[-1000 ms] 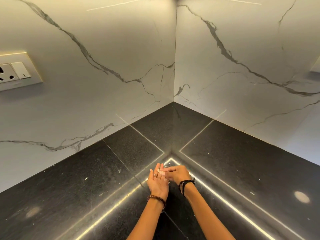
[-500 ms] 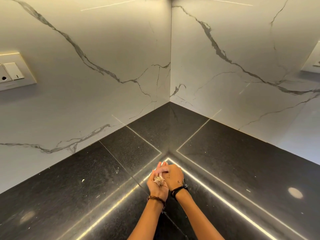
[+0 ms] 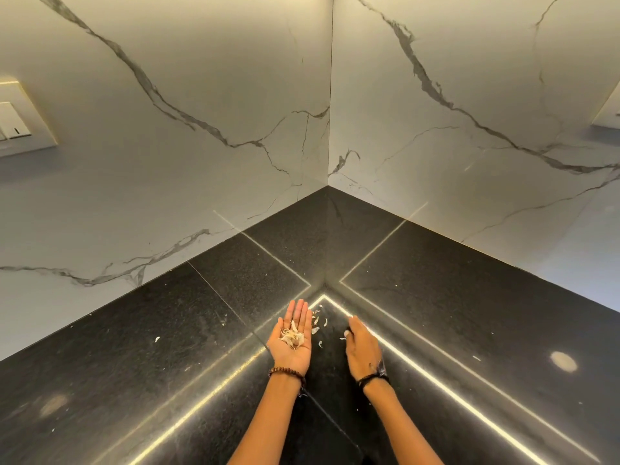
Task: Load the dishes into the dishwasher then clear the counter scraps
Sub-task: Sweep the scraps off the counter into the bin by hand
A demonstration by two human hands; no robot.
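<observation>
Scraps (image 3: 292, 336), pale and papery, lie heaped in the upturned palm of the left hand (image 3: 291, 340), whose fingers are straight. More flakes (image 3: 318, 325) lie on the black counter (image 3: 134, 357) between the hands. The right hand (image 3: 361, 347) is apart from the left, palm down over the counter, fingers bent forward and partly hidden; it grips nothing visible.
</observation>
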